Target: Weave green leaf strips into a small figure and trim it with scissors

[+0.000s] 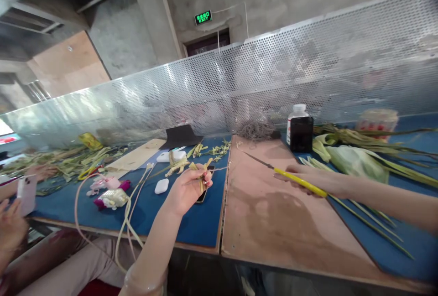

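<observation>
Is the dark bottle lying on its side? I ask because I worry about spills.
No, the dark bottle with the white cap stands upright on the table, beyond the right hand holding the yellow-handled knife.

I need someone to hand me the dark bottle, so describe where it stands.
Find the perforated metal screen along the table's far edge. In front of it, right of the brown board, stands the dark bottle. Its white cap and upright shape set it apart from the green leaves lying beside it.

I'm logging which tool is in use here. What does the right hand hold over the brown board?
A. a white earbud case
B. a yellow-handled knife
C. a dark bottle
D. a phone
B: the right hand grips a yellow-handled knife, blade pointing left over the brown board.
</observation>
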### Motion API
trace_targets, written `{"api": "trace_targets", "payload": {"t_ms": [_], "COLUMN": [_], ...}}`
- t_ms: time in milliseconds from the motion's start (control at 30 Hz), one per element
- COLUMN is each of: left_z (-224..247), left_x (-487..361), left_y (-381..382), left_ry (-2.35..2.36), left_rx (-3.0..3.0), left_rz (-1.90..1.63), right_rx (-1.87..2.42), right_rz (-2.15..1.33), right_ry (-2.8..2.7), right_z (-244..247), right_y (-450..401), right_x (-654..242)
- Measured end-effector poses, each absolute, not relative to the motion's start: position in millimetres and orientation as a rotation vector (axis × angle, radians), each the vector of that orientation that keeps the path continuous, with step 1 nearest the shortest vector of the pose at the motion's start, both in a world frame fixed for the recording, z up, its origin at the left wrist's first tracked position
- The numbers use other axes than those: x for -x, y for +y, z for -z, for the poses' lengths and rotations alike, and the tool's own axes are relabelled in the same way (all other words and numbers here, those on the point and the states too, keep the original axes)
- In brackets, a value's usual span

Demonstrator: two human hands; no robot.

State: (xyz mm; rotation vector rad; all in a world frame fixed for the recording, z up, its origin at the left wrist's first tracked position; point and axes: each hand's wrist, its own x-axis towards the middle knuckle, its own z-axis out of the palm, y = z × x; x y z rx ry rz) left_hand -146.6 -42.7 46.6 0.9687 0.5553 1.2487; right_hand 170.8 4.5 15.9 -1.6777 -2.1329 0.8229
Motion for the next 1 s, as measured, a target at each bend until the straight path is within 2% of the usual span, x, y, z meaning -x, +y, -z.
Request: {"api": "trace_targets", "payload": {"t_ms": [67, 100, 167, 233, 733, 1000], "left_z": [-45, -44, -43, -42, -35, -36], "left_x": [145, 144, 143, 143, 151, 151], "left_y": [-45, -46, -49, -53, -68, -69], "left_ry": [0.546, 0.545, 0.547, 0.551, 0.597, 0.741], "left_rx": [-0.989, -1.003, -1.030, -1.053, -1.061, -1.394], "left_rz": [-1.279, -1.295, -1.324, -1.347, -1.352, -1.283], "right_rx": [1.568, 1.489, 1.319, 1.176, 0.765, 0.624], "right_rz": [-1.541, -1.753, -2.030, -2.153, -2.221, -2.224], "right_ry": [-1.740, -1.613, -1.492, -1.482, -1.643, -1.639], "right_z": [-18, -19, -19, -17, -9, -9], "right_y": [-17, -26, -40, -45, -12, -4], "right_x": [-161, -155, -143, -132, -89, -77]}}
